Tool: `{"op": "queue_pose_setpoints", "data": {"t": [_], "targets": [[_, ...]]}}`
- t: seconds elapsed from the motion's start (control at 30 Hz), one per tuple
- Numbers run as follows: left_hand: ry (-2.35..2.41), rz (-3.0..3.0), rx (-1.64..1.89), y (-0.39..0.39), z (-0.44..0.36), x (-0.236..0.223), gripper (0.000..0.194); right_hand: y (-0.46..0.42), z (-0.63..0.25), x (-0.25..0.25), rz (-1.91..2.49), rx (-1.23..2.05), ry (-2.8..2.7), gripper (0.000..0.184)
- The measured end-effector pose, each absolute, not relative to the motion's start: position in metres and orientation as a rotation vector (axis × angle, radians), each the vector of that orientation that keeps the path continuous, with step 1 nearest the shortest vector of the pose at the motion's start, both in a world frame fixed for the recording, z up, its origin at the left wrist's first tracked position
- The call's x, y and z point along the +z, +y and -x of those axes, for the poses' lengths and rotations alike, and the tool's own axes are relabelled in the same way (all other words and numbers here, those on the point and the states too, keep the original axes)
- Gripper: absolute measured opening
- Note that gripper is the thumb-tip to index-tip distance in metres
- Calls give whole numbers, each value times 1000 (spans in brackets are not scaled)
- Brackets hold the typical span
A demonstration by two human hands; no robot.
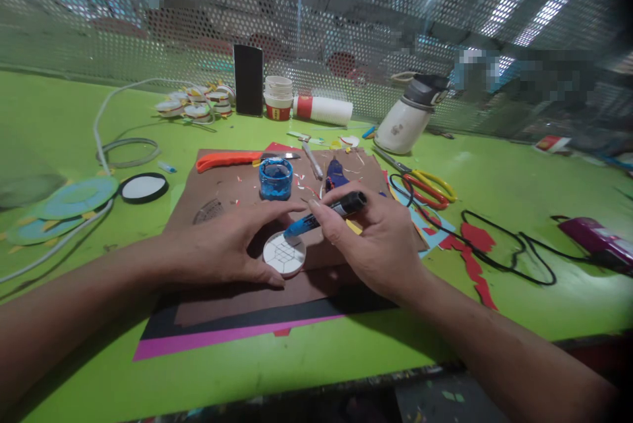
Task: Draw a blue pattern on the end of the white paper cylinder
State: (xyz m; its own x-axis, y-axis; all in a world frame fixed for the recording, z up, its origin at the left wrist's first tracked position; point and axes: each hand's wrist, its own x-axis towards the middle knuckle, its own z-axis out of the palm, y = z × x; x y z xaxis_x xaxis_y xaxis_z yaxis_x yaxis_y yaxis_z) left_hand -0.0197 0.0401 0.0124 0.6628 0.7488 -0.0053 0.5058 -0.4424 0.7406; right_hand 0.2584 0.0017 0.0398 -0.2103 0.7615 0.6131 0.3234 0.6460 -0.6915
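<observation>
A small white disc [284, 254] with thin lines drawn on it lies on a brown board [225, 196]. My left hand [230, 245] curls around the disc's left side, thumb and forefinger pinching its edge. My right hand [378, 238] grips a blue and black marker [326, 212], whose tip touches the disc's upper edge. Beyond the hands a blue transparent round container [275, 179] stands on the board.
An orange-handled cutter [232, 160], scissors [425, 186], a white jug [408, 121], stacked paper cups [278, 99], a black phone [248, 79], paper circles [74, 199], a black cable [514, 248] and red scraps lie on the green table [494, 166]. Black and pink sheets [222, 337] underlie the board.
</observation>
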Motion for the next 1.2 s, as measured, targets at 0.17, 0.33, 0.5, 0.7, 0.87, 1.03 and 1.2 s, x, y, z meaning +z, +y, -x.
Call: {"op": "queue_pose_setpoints", "data": {"t": [0.17, 0.33, 0.5, 0.7, 0.87, 1.03, 1.2], "targets": [[972, -2110, 392, 38, 20, 14, 122, 0, -258, 42, 903, 478, -1826, 21], [974, -2103, 378, 39, 20, 14, 122, 0, -258, 43, 913, 449, -1853, 20], [935, -2131, 404, 40, 20, 12, 120, 0, -259, 43, 890, 441, -1868, 19], [926, -2171, 418, 40, 22, 12, 124, 0, -260, 44, 893, 446, -1885, 23], [892, -2124, 388, 40, 25, 16, 113, 0, -260, 43, 895, 439, -1872, 22], [877, -2014, 393, 42, 24, 17, 118, 1, -259, 43, 871, 438, -1870, 23], [884, -2009, 396, 44, 22, 18, 124, 0, -259, 46, 871, 419, -1802, 24]]}}
